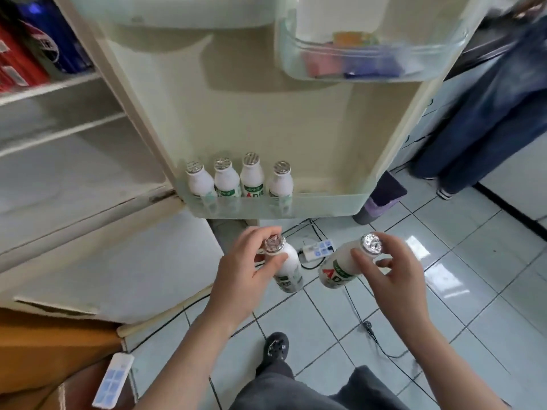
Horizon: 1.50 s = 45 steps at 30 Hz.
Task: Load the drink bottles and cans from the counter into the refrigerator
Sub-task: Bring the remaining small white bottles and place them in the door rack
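Two bare forearms are being stretched forward over a tiled floor (444, 291), and a small white bottle is being held in each hand. The left hand (244, 273) is being wrapped round the neck of the left bottle (288, 266), with the fingers curled behind it and the thumb pressed across the front, just under the foil cap. The right bottle (340, 272) is being pinched at the neck by the thumb and fingertips of the right hand (395, 272), the remaining fingers being held loosely apart. Both bottles are being carried cap-up and tilted, their bases leaning toward each other but not touching.

Ahead of the hands, and untouched by them, the door shelf (325, 204) of the open fridge is being loaded. Four matching bottles (226, 180) are being stood upright in a row at its left end. The free stretch lies to the right of that row, straight ahead of the right hand, which is judged the nearer. The left hand is being held below the row's right end.

Farther off, a higher bin (370, 69) is being used for what may be coloured packets, too blurred to tell. Cans (38, 48) are being stored inside the fridge.
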Tool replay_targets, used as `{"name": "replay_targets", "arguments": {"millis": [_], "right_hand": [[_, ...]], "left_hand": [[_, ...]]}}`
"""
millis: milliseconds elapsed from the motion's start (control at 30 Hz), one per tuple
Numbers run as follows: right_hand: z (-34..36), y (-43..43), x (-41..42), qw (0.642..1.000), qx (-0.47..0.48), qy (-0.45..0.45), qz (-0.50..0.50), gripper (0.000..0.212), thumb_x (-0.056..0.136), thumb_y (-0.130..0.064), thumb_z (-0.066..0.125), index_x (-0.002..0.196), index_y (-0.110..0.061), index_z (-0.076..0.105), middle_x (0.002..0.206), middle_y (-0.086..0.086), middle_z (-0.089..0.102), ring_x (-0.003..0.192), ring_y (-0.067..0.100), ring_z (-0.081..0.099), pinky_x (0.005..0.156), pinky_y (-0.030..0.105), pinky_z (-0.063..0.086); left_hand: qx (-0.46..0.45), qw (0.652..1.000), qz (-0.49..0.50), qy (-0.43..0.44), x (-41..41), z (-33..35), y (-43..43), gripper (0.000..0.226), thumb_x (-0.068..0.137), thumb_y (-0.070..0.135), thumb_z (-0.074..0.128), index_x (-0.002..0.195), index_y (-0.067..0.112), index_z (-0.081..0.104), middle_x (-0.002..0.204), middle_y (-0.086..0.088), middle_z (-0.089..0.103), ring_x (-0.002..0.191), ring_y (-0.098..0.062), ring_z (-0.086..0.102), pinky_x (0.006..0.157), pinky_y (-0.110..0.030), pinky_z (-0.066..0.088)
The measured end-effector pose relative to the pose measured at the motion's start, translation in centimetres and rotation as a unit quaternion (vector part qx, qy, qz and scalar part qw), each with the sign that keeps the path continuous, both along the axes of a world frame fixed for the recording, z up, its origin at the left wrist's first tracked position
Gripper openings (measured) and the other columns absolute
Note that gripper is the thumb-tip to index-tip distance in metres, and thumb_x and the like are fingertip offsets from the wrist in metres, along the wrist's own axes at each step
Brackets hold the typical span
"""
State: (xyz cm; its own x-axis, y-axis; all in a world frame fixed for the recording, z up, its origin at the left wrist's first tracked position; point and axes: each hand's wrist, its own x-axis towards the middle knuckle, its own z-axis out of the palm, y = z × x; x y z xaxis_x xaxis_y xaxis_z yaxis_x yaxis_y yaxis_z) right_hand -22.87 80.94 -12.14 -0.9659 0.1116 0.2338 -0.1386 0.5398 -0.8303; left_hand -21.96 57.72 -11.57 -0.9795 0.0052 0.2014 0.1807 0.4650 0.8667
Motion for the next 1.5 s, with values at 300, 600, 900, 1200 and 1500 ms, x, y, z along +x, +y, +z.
{"name": "replay_targets", "arguments": {"millis": [300, 600, 900, 1200, 1500], "right_hand": [[5.1, -1.2, -9.2, 0.987, -0.02, 0.128, -0.091, 0.019, 0.081, -0.041, 0.059, 0.099, -0.04, 0.053, 0.096, -0.029, 0.055, 0.091, -0.001, 0.055, 0.076, 0.018, 0.048], [2.8, -0.4, -14.7, 0.987, 0.133, 0.082, -0.034, 0.038, 0.08, -0.034, 0.072, 0.106, -0.008, 0.064, 0.101, -0.002, 0.065, 0.085, 0.009, 0.057, 0.073, 0.014, 0.036], [0.1, 0.5, -15.7, 0.981, 0.191, -0.017, 0.007, 0.037, 0.085, -0.04, 0.064, 0.111, -0.014, 0.062, 0.101, -0.002, 0.063, 0.09, 0.02, 0.06, 0.067, 0.026, 0.038], [-0.4, 0.2, -15.5, 0.976, 0.202, -0.083, 0.005, 0.043, 0.088, -0.037, 0.06, 0.125, -0.016, 0.054, 0.112, 0.001, 0.059, 0.101, 0.02, 0.058, 0.076, 0.031, 0.046], [-1.9, -0.3, -8.7, 0.99, 0.125, -0.026, -0.062, 0.043, 0.086, -0.016, 0.064, 0.126, -0.011, 0.051, 0.126, 0.0, 0.051, 0.104, 0.013, 0.056, 0.077, 0.019, 0.037]], "left_hand": [[-0.059, 0.987, -0.074, 0.128, -12.4, 5.9, 1.8, 0.034, 0.086, 0.033, 0.059, 0.12, 0.028, 0.054, 0.106, 0.023, 0.052, 0.104, 0.002, 0.053, 0.09, -0.019, 0.045], [-0.159, 0.98, -0.1, 0.072, -17.6, 5.8, 4.6, 0.033, 0.085, 0.009, 0.067, 0.117, 0.006, 0.06, 0.114, -0.006, 0.056, 0.1, -0.008, 0.049, 0.086, 0.001, 0.028], [-0.21, 0.97, -0.109, -0.051, -17.2, 2.2, 7.1, 0.038, 0.089, 0.006, 0.059, 0.127, 0.007, 0.053, 0.128, -0.01, 0.05, 0.116, -0.026, 0.051, 0.098, -0.029, 0.036], [-0.172, 0.98, -0.089, -0.043, -16.8, 1.2, 7.3, 0.051, 0.088, 0.008, 0.06, 0.137, 0.01, 0.044, 0.136, -0.008, 0.046, 0.122, -0.022, 0.047, 0.095, -0.015, 0.028], [-0.102, 0.97, -0.06, 0.212, -14.6, 0.5, 6.3, 0.029, 0.086, 0.004, 0.058, 0.115, 0.0, 0.058, 0.116, -0.011, 0.059, 0.112, -0.02, 0.053, 0.101, -0.024, 0.038]]}}
